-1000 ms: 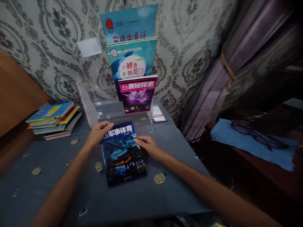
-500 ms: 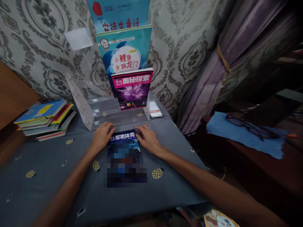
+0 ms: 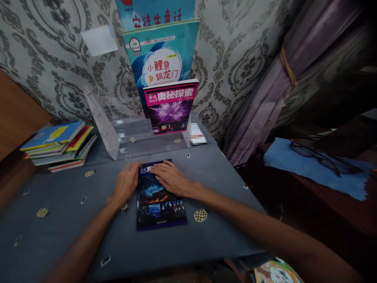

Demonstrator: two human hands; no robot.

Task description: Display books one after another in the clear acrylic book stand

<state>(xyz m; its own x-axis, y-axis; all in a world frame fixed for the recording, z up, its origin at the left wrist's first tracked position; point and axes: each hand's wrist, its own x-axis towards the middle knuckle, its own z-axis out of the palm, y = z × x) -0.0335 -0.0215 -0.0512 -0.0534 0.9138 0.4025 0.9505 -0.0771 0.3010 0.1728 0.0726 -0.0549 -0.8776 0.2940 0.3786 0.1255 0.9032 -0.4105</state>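
Note:
A dark blue book (image 3: 160,210) with pictures and Chinese lettering on its cover lies flat on the cloth-covered table. My right hand (image 3: 171,177) rests palm down across its upper part, fingers stretched out and hiding much of the title. At the upper left edge of the book, my left hand (image 3: 126,182) has its fingers curled against the side; the fingertips are partly hidden. Behind both hands stands a clear tiered display rack (image 3: 103,122). A pink and purple book (image 3: 171,110) leans upright on its front tier, with a teal book (image 3: 163,49) and a blue book (image 3: 156,11) higher up behind.
A stack of books (image 3: 59,143) lies at the table's left. To the right, eyeglasses (image 3: 324,157) rest on a blue cloth (image 3: 282,157) on a dark red surface. A tied purple curtain (image 3: 265,102) hangs there. Another book (image 3: 277,273) shows below the table's front edge.
My right hand has moved left from beside the book onto its cover. My left hand has shifted slightly and curled against the book's left edge. The view has moved a little.

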